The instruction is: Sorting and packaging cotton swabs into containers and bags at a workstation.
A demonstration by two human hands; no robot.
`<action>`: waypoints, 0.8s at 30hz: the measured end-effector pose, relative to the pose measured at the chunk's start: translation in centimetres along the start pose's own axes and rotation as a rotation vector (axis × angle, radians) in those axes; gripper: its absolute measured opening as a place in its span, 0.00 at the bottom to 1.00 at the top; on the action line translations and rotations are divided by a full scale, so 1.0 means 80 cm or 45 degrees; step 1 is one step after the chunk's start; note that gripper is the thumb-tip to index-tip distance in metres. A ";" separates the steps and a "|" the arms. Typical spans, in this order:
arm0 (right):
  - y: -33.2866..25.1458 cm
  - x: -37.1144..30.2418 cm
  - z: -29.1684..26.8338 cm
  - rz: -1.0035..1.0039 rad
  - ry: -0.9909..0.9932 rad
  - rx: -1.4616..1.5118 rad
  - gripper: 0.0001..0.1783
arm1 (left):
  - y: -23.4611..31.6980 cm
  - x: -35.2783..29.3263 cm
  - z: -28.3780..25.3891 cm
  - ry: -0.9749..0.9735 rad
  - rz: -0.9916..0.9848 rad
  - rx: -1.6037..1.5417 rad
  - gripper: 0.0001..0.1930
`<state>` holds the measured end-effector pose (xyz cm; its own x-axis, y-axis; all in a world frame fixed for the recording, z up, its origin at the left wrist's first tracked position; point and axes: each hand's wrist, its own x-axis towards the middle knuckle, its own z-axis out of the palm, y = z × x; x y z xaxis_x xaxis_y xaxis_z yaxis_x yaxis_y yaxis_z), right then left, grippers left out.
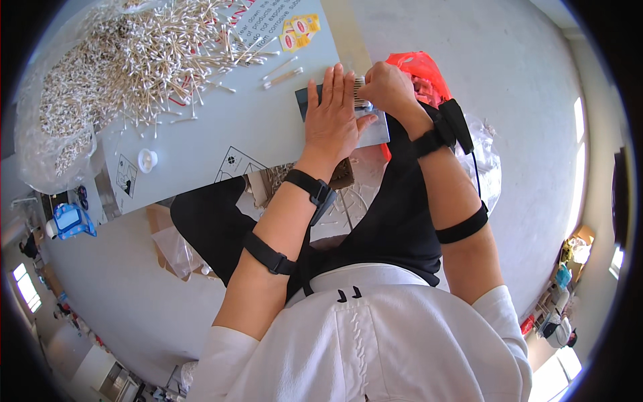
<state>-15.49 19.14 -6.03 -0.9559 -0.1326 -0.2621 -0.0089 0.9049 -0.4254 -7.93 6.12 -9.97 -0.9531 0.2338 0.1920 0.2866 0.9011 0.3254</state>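
Left hand: flat, palm down, fingers straight and slightly spread, thumb out to the side. Right hand: fingers curled, knuckles up; can't tell if they're pinching anything, contact side is hidden. Task things are between and under them: a row of thin white-tipped cotton swabs in the gap between both hands' fingers, and a flat rectangular dark-and-silver piece partly under the left hand, material unclear.

Surface: pale grey tabletop with printed lettering and symbols, hands near its right edge. Just left of the left fingertips: loose white-tipped swabs. Up-left of them: small yellow-red-white paper labels. Further left: big heap of swabs in a clear plastic bag. Well left and nearer the body: small round white plastic cup.

Just past the right fingers: red plastic bag. Room: smooth grey floor, clutter at the edges, bright window far lower left.

Counts: 2 hands, 4 black straps, two per arm; 1 cup; 1 red bag. Labels overlap, no firm count. Heap uncountable.
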 end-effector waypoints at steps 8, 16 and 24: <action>0.001 0.002 0.005 0.018 0.047 0.005 0.14 | 0.017 0.002 0.007 0.000 0.002 0.042 0.47; -0.008 -0.004 -0.004 0.081 -0.082 0.005 0.17 | 0.023 0.005 0.014 -0.013 -0.067 0.003 0.45; 0.101 -0.018 0.047 0.270 0.920 1.027 0.11 | 0.007 0.008 0.009 0.259 -0.129 -0.636 0.36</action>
<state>-13.09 25.14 -12.33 -0.8643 0.4994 0.0594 0.1184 0.3168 -0.9411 -8.46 7.07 -10.32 -0.9546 0.0350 0.2957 0.2527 0.6206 0.7423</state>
